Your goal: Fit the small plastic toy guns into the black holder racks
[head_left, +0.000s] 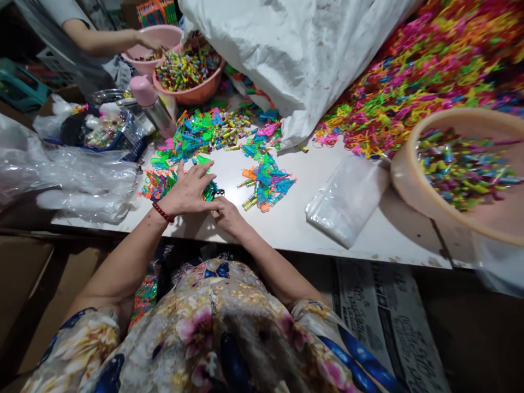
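Observation:
My left hand [188, 188], with a red bead bracelet on its wrist, lies over a small bundle of green and blue plastic toy pieces [210, 192] on the white table [286, 226], fingers spread across it. My right hand [227, 214] touches the same bundle from the near side, its fingers curled against it. A small black part shows at the bundle's right end. More colourful pieces [158, 183] lie just left of my left hand. What is under my palms is hidden.
Another pile of toy pieces [264, 183] and a stack of clear bags [344, 199] lie to the right. A beige basin [409, 180] overhangs the right edge. A white sack [303, 54], an orange basin [196, 95], a bottle [153, 106] and another person's hand [149, 39] are behind.

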Demonstrator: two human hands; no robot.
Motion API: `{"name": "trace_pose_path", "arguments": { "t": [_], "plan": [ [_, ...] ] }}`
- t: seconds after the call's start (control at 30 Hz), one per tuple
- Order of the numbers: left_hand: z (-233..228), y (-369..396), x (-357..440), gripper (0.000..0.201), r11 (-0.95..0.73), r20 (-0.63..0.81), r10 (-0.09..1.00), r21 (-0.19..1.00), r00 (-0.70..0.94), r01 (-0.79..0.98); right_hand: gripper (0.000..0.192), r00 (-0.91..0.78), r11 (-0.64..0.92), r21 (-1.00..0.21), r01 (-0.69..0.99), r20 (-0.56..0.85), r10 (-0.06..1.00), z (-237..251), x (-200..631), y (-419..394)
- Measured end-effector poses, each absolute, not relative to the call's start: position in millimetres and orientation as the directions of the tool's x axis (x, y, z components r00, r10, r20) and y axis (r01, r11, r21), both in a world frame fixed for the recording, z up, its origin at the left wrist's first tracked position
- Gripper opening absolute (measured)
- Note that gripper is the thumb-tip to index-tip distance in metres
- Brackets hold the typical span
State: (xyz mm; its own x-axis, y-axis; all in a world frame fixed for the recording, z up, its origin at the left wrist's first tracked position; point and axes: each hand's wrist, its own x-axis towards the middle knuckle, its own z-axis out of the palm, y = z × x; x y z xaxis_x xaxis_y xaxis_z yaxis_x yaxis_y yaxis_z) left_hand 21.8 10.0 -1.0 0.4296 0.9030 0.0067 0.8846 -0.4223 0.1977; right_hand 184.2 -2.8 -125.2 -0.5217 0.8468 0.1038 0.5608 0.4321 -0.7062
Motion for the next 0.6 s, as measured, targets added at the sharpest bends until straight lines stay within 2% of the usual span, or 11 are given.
{"name": "trace_pose_path", "arguments": {
  "t": [0.07, 0.17, 0.27, 0.47, 0.6],
  "plan": [
    [-0.3, 8.6, 23.1, 0.061, -0.422, 0.009, 0.904, 0.167, 0.426, 0.891, 0.015, -0.438, 0.432, -0.664, 0.610, 0.172, 0.882, -115.7, 207.2, 4.6],
    [0.4, 6.9, 23.4, 0.052, -0.452, 0.009, 0.890, 0.159, 0.456, 0.878, 0.020, -0.226, 0.296, -0.552, 0.780, 0.193, 0.955, -107.9, 245.7, 22.2],
    [0.6, 5.5, 20.6, 0.051, -0.520, -0.008, 0.848, 0.185, 0.530, 0.834, 0.025, -0.109, 0.208, -0.522, 0.827, 0.213, 0.971, -112.4, 272.0, 38.4],
    [0.4, 0.4, 19.2, 0.056, -0.577, 0.031, 0.813, 0.185, 0.582, 0.796, 0.023, 0.008, 0.108, -0.602, 0.791, 0.187, 0.982, -126.7, 282.8, 49.5],
    [1.2, -2.9, 22.0, 0.050, -0.591, 0.049, 0.805, 0.165, 0.592, 0.790, 0.037, 0.096, 0.028, -0.734, 0.678, 0.127, 0.987, -121.1, 282.3, 41.4]
  ]
}}
